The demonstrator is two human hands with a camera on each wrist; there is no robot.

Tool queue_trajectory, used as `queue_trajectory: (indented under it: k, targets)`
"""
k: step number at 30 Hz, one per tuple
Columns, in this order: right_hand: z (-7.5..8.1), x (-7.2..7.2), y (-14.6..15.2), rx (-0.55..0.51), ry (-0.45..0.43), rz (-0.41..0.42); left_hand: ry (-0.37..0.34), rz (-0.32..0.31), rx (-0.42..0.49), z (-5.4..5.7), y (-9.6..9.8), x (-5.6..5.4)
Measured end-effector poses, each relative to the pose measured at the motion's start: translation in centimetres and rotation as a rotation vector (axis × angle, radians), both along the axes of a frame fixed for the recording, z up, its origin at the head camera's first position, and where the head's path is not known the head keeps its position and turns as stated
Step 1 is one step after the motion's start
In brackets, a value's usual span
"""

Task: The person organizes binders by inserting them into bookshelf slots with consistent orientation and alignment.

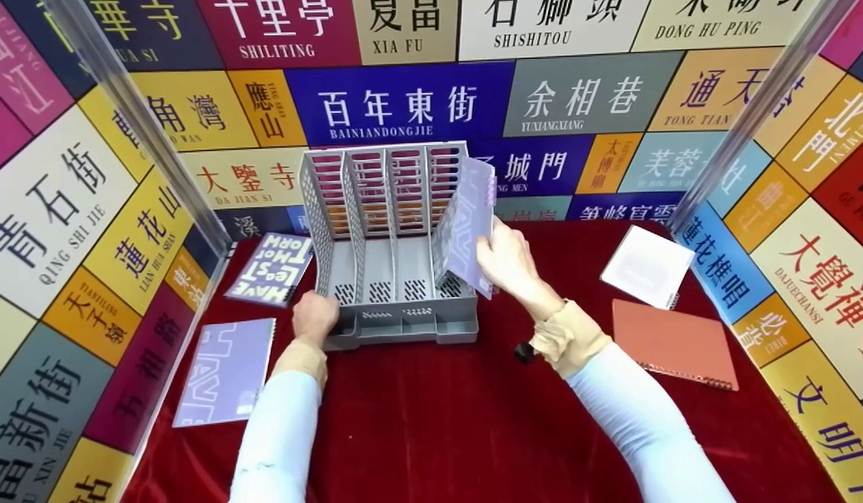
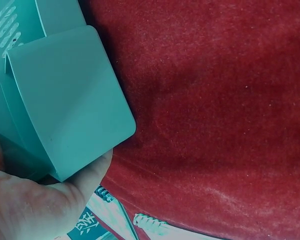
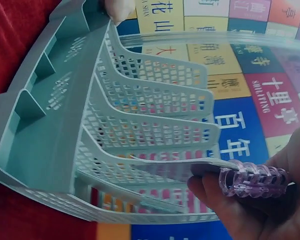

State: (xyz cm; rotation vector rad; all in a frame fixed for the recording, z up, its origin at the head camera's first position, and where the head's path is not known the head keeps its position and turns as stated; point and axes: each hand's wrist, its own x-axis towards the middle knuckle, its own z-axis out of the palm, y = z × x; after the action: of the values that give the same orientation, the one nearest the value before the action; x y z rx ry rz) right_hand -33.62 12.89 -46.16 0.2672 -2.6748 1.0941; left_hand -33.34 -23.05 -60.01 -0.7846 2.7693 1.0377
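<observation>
A grey file organizer (image 1: 386, 325) with several upright compartments stands on the red cloth. My left hand (image 1: 315, 316) grips its front left corner; in the left wrist view the palm and fingers of the left hand (image 2: 37, 207) wrap round that corner (image 2: 72, 107). At the rightmost compartment, my right hand (image 1: 508, 258) pinches a purple spiral notebook (image 1: 475, 220) by its coil-bound edge, thumb on one side and fingers on the other. Seen from the right wrist, the lilac coil (image 3: 252, 180) lies against the hand, and the tilted notebook reaches into the compartment's opening.
To the left lie a purple notebook (image 1: 225, 370) and a smaller one with white lettering (image 1: 272, 269). On the right are a white spiral notebook (image 1: 648, 267) and an orange-brown one (image 1: 672, 344). Sign-printed walls (image 1: 403, 101) enclose the back and sides.
</observation>
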Motion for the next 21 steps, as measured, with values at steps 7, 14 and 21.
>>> queue_trajectory:
  k: [7,14,21]
  targets:
    - [-3.2,-1.8,-1.5,-0.132,0.058,-0.15,-0.007,0.004,-0.006,-0.3,0.1,0.1]
    - [-5.7,-2.9,-3.1,-0.079,0.138,-0.233,0.003,0.009,-0.002,-0.2,0.1,-0.1]
    - [-7.3,-3.9,-4.2,-0.045,0.143,-0.244,0.013,0.02,-0.006,-0.1,0.0,-0.2]
